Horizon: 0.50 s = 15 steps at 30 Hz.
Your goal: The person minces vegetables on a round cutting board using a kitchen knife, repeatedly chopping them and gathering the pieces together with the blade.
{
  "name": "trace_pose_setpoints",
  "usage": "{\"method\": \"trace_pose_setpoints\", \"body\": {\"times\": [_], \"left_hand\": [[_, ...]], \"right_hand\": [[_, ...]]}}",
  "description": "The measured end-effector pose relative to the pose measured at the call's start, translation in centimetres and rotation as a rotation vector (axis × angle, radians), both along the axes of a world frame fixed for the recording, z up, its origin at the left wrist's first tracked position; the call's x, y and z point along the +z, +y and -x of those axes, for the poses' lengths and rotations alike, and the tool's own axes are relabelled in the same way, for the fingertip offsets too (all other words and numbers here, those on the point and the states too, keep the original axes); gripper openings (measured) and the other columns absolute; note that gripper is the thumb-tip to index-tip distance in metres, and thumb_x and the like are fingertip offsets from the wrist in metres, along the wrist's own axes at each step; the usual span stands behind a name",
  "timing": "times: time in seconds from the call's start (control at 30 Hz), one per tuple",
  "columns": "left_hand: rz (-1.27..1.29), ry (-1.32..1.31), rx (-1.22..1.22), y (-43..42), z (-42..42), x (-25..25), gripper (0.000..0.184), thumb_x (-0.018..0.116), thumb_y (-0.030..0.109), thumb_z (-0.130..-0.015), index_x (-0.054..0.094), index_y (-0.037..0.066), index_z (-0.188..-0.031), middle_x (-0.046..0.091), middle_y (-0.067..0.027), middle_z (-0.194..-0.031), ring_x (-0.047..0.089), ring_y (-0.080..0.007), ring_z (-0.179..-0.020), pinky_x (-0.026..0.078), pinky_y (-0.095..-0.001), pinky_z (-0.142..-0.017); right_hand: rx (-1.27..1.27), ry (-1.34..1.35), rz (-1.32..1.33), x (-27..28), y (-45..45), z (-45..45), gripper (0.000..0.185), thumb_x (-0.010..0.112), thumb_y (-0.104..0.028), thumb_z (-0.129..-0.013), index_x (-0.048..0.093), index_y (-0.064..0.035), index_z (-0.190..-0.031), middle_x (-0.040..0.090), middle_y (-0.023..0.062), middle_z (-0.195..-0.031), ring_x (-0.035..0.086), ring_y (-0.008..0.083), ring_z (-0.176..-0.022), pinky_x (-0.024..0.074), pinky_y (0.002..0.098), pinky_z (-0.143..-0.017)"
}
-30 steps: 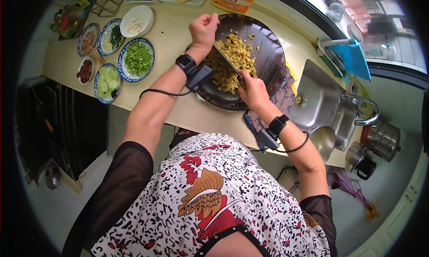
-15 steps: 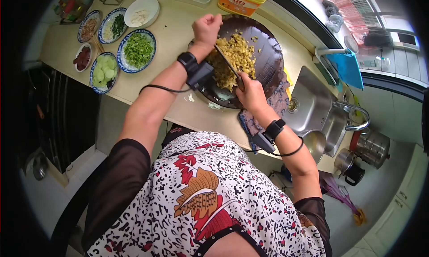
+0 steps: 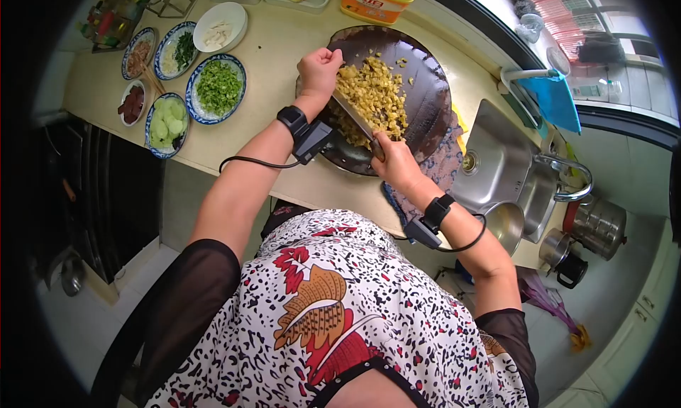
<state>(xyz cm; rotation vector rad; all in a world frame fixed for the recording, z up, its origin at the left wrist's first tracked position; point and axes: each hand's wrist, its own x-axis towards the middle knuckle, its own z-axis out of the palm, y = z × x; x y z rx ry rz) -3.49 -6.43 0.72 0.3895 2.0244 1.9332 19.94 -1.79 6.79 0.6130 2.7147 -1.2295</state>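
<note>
While the right hand [image 3: 396, 165] wraps its fingers around the handle of a knife [image 3: 352, 113] in the head view, the blade slants up and leftward from that grip toward the left hand [image 3: 319, 73]. The handle lies within the right fingers; the chopped yellowish food [image 3: 376, 92] is heaped beyond them, mostly to the blade's right, on a dark round board [image 3: 430, 73]. The left fingers are curled into a fist near the blade's far end, with the food's edge just to their right; whether this hand touches the blade cannot be told. A patterned cloth [image 3: 441, 156] lies beside the board, near the right forearm, with a sink [image 3: 500, 135] farther right.
</note>
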Motion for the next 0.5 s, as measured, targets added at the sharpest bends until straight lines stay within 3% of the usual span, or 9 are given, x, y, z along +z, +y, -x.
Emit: {"method": "trace_pose_setpoints", "body": {"times": [0.2, 0.3, 0.43, 0.5], "left_hand": [[0.131, 0.049, -0.047, -0.2, -1.4, 0.6, 0.029, 0.066, 0.016, -0.088, 0.059, 0.0, -0.064, 0.052, 0.006, -0.054, 0.039, -0.0004, -0.051, 0.03, -0.0216, -0.046], [0.118, 0.045, -0.035, 0.6, -1.5, 1.0, 0.032, 0.067, 0.016, -0.083, 0.055, -0.002, -0.06, 0.05, -0.0013, -0.048, 0.038, -0.0048, -0.047, 0.035, -0.0272, -0.046], [0.123, 0.054, -0.008, 2.3, -1.1, 0.6, 0.031, 0.066, 0.016, -0.082, 0.054, -0.002, -0.061, 0.049, -0.0056, -0.048, 0.039, -0.0078, -0.046, 0.036, -0.0288, -0.047], [0.089, 0.056, -0.02, 2.8, 0.2, 0.6, 0.029, 0.065, 0.018, -0.084, 0.058, 0.0, -0.062, 0.051, -0.0013, -0.049, 0.041, -0.0054, -0.046, 0.033, -0.0259, -0.045]], "right_hand": [[0.034, -0.039, 0.01, 0.5, 0.5, -1.1, 0.048, 0.062, -0.005, -0.072, 0.05, 0.0027, -0.118, 0.06, 0.0267, -0.073, 0.061, 0.0433, -0.076, 0.0499, 0.0468, -0.071], [-0.009, -0.054, 0.072, 0.5, 0.4, -1.3, 0.045, 0.062, -0.005, -0.071, 0.052, 0.0025, -0.115, 0.06, 0.0267, -0.072, 0.061, 0.0434, -0.074, 0.0498, 0.0466, -0.069], [-0.037, -0.075, 0.119, 1.5, 1.6, -0.9, 0.031, 0.061, -0.005, -0.072, 0.052, 0.0017, -0.1, 0.058, 0.0276, -0.071, 0.06, 0.0452, -0.072, 0.0485, 0.0469, -0.065], [-0.034, -0.044, 0.064, 2.6, 1.7, 0.0, 0.024, 0.058, -0.004, -0.072, 0.05, 0.0018, -0.094, 0.057, 0.0273, -0.07, 0.058, 0.0457, -0.074, 0.0461, 0.0493, -0.066]]}}
